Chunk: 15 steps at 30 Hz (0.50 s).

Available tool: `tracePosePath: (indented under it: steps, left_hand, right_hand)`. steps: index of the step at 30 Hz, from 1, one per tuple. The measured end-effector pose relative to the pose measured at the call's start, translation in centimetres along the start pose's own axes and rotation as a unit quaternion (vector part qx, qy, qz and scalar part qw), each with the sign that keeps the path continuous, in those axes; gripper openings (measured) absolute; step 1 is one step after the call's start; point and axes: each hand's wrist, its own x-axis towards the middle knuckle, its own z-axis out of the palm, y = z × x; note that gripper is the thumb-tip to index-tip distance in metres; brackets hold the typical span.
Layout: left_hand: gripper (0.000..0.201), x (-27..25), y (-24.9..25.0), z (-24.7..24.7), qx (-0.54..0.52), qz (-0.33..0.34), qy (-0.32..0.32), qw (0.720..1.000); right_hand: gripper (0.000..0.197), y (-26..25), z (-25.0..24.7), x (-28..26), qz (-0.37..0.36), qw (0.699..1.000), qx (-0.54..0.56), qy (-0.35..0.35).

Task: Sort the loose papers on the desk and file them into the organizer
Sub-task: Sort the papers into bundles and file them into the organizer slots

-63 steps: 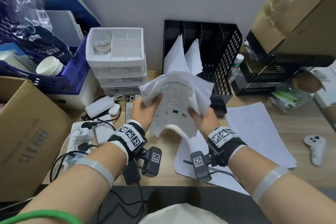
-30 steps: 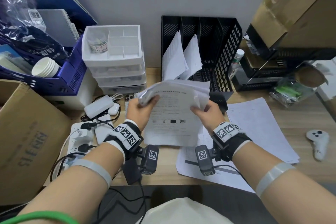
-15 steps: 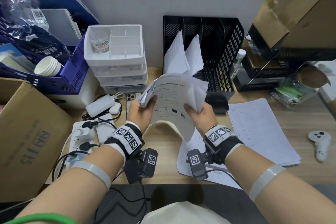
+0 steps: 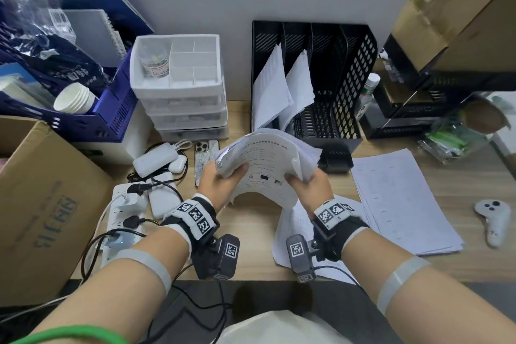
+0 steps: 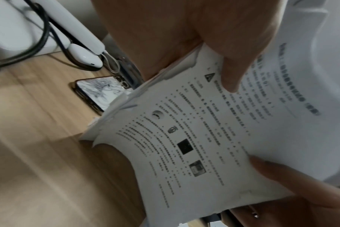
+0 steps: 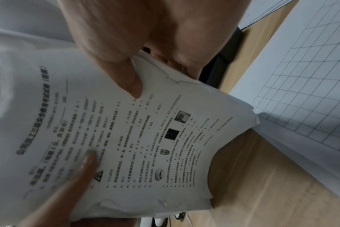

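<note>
A stack of printed white papers (image 4: pixel 268 165) is held upright above the desk, bowed toward me. My left hand (image 4: pixel 223 181) grips its left edge, thumb on the front sheet (image 5: pixel 204 138). My right hand (image 4: pixel 310 187) grips the right edge, thumb on the printed page (image 6: pixel 145 145). Behind them stands the black mesh organizer (image 4: pixel 349 78); its two left slots hold white sheets (image 4: pixel 279 89), the right slots show none. More loose papers (image 4: pixel 399 198) lie on the desk to the right, and a gridded sheet (image 4: pixel 293 234) lies under my right wrist.
A phone (image 4: pixel 205 156), power banks and a cabled power strip (image 4: pixel 122 215) lie at left. White drawers (image 4: pixel 181 86), a blue crate (image 4: pixel 111 109) and a cardboard box (image 4: pixel 42 204) crowd the left side. A white controller (image 4: pixel 494 220) lies far right, black trays (image 4: pixel 418 109) behind.
The held stack has bowed and tipped again after being flatter a second ago; both hands keep their grip and have shifted slightly together in front of the organizer.
</note>
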Motion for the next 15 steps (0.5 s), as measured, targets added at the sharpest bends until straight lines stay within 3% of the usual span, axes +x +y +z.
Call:
tracePosePath:
  steps: [6, 8, 11, 15]
  left_hand:
    - [0.027, 0.2, -2.9, 0.2, 0.033, -0.097, -0.027, 0.994]
    - [0.028, 0.4, -3.4, 0.3, 0.031, -0.116, -0.027, 0.992]
    - [0.024, 0.8, -3.5, 0.3, 0.048, -0.115, -0.042, 0.991]
    - [0.038, 1.2, -0.6, 0.1, 0.046, -0.098, -0.08, 0.991]
  right_hand:
    - [0.034, 0.2, 0.1, 0.7, 0.036, 0.999, 0.0, -0.024]
    - [0.028, 0.2, -0.2, 1.2, 0.052, 0.998, 0.01, -0.032]
    - [0.034, 0.4, -0.7, 1.9, 0.057, 0.996, 0.029, -0.056]
    - [0.045, -1.5, -2.3, 2.9, 0.039, 0.997, 0.044, -0.039]
